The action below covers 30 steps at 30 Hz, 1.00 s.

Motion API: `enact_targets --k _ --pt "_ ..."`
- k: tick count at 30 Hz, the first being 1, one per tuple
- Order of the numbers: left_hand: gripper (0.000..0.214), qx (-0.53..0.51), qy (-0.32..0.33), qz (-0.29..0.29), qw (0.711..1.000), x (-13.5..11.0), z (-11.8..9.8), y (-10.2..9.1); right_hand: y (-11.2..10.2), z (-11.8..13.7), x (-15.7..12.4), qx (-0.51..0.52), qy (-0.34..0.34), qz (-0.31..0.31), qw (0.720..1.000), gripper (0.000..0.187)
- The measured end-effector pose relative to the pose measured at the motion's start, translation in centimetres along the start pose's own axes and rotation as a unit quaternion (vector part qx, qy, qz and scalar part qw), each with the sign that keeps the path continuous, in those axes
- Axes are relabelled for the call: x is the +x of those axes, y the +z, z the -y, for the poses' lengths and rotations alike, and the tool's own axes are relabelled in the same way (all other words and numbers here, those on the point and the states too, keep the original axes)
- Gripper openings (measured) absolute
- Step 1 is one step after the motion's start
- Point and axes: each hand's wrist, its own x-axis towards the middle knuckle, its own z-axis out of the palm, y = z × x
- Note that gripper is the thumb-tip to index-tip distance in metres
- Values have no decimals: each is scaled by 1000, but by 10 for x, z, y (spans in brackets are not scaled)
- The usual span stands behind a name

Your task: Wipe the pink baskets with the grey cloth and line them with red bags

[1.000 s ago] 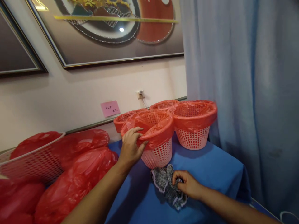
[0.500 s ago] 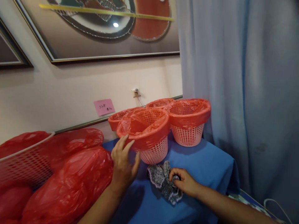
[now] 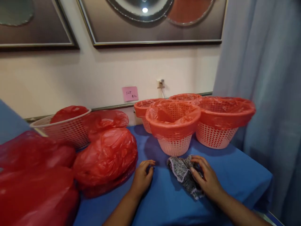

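Observation:
A small crumpled piece of grey speckled fabric [image 3: 181, 171] with pale lilac edging lies on the blue-covered table, close in front of the nearest basket. My right hand [image 3: 208, 179] rests at its right side, thumb and fingers apart and touching it. To the left, my left hand [image 3: 142, 177] is just above the cloth with loosely bent fingers, thumb apart, and nothing in it. The pink mesh basket [image 3: 175, 142] ahead is lined with a red plastic bag [image 3: 174, 127] folded over its rim.
Similar bag-lined baskets stand behind and right, including a larger pink basket [image 3: 215, 135]. Full red plastic bags [image 3: 108, 157] and a white mesh basket [image 3: 70, 131] crowd the left. A pink note [image 3: 130, 94] is on the wall; a blue curtain [image 3: 263, 78] hangs right.
My left hand has come down from the basket rim toward the tabletop. My right hand's fingers have spread from a curl on the fabric. The view has turned left.

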Motion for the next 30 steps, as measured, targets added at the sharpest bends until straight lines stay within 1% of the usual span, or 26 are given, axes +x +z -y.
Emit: enact_targets --k 1,2,4,6,7,9,10,11,12,13,14,16,17,18,19,20,21,22,24,25,27,30 --pt "20 -5 -6 5 1000 -1 -1 2 5 4 -1 -29 -22 11 999 40" --pt "21 -10 -12 12 1000 -3 -2 4 11 9 -3 -56 -38 36 997 47" --pt "21 -22 -17 25 999 -6 -4 6 22 18 -8 -106 -60 105 987 56" --pt "22 -32 -19 37 999 -7 -6 5 31 28 -14 -141 -88 166 972 56" --pt "22 -36 -18 41 998 -7 -6 3 34 31 -17 -148 -105 185 966 53" --pt "21 -46 -16 46 998 -6 -7 1 32 36 -18 -136 -134 193 962 49" --pt "21 -50 -14 48 997 -5 -7 0 26 38 -16 -123 -142 174 967 48" --pt "20 -53 -12 50 997 -4 -7 -1 17 38 -10 -115 -148 138 972 46" --pt "20 -55 -8 53 997 -3 -7 -1 3 38 0 -119 -154 86 977 45" --pt "19 -55 -3 58 997 -1 -6 0 -15 38 13 -131 -159 19 978 44" --pt "19 -55 4 62 997 0 -4 1 -37 38 29 -165 -171 -49 970 44" --pt "19 -49 15 56 997 2 -2 3 -89 37 68 -255 -195 -173 931 47" --pt "19 -46 17 42 998 4 -1 5 -117 36 89 -300 -193 -215 909 48" --pt "20 -43 18 24 999 5 1 6 -143 34 109 -340 -180 -242 891 49" --pt "23 -40 17 4 999 6 2 7 -167 32 128 -374 -159 -246 880 50" --pt "27 -38 16 -11 999 7 3 8 -187 29 144 -400 -140 -228 877 50" --pt "29 -38 14 -22 999 8 4 9 -202 25 158 -414 -127 -194 880 48" --pt "30 -39 11 -28 999 9 6 9 -213 21 169 -418 -120 -150 888 44" --pt "27 -39 4 -30 999 11 8 9 -223 13 183 -416 -110 -87 898 31" --pt "25 -39 1 -29 999 12 9 8 -224 10 187 -414 -105 -68 902 23" --pt "23 -39 -3 -25 999 13 10 8 -224 7 192 -412 -95 -54 905 15" --pt "22 -37 -2 -17 999 14 10 7 -229 11 192 -410 -84 -55 906 16"
